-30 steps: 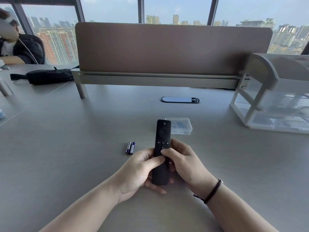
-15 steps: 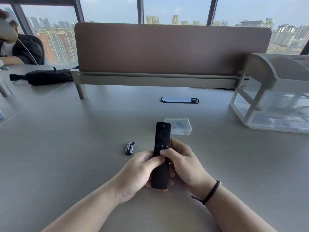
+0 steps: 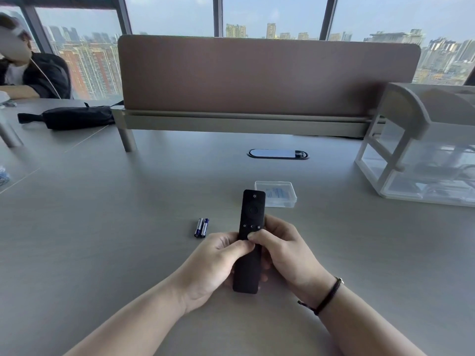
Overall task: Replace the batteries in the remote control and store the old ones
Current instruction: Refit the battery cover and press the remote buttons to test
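Observation:
A slim black remote control (image 3: 250,222) points away from me, button side up, just above the grey table (image 3: 102,227). My left hand (image 3: 213,265) and my right hand (image 3: 285,253) both grip its lower half, thumbs meeting on top of it. Two blue batteries (image 3: 202,227) lie side by side on the table to the left of the remote. A small clear plastic box (image 3: 279,192) with blue contents sits shut just beyond the remote's far end. The remote's back is hidden.
A brown desk divider (image 3: 267,75) closes off the far edge. A white and clear storage rack (image 3: 424,147) stands at the right. A cable port (image 3: 277,153) is set into the table. A black pouch (image 3: 74,116) and a seated person (image 3: 28,73) are at far left.
The remote and both hands have shifted very slightly; the grip is the same. Batteries and box have not moved.

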The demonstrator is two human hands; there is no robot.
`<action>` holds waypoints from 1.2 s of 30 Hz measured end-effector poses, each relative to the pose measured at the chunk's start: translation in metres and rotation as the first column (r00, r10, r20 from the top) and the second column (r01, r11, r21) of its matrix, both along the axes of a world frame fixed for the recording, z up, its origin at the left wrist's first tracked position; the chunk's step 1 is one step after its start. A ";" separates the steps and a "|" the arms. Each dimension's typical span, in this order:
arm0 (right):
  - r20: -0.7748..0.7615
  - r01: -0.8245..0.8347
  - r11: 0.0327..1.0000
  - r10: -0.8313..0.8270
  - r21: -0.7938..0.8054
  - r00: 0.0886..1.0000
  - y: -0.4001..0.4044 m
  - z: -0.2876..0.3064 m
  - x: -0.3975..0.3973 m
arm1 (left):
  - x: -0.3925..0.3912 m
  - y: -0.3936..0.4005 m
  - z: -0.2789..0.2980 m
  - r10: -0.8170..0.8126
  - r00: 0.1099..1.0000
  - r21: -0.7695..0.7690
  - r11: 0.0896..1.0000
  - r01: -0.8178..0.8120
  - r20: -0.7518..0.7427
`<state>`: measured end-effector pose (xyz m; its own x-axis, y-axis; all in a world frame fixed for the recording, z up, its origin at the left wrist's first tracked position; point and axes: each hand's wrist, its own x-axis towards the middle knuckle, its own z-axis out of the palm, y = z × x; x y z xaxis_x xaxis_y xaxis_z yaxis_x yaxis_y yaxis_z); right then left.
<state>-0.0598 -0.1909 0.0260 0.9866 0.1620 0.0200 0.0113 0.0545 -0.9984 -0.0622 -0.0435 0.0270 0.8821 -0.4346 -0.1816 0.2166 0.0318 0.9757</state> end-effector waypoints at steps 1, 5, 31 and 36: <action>-0.001 -0.002 1.000 0.002 0.001 1.000 0.001 0.000 0.000 | 0.000 0.000 0.000 0.006 1.000 -0.003 1.000 -0.006 0.001; 0.000 0.000 1.000 0.000 0.003 1.000 0.000 0.002 0.000 | -0.001 -0.001 -0.002 -0.001 1.000 0.017 1.000 0.001 0.024; -0.041 0.023 0.999 -0.022 0.026 0.999 -0.001 -0.001 0.003 | 0.004 0.002 -0.004 -0.010 0.997 -0.031 0.999 0.007 -0.080; -0.086 -0.010 1.000 0.011 0.010 0.996 -0.006 -0.007 0.006 | 0.006 0.002 -0.006 0.036 0.997 -0.025 0.999 -0.038 -0.064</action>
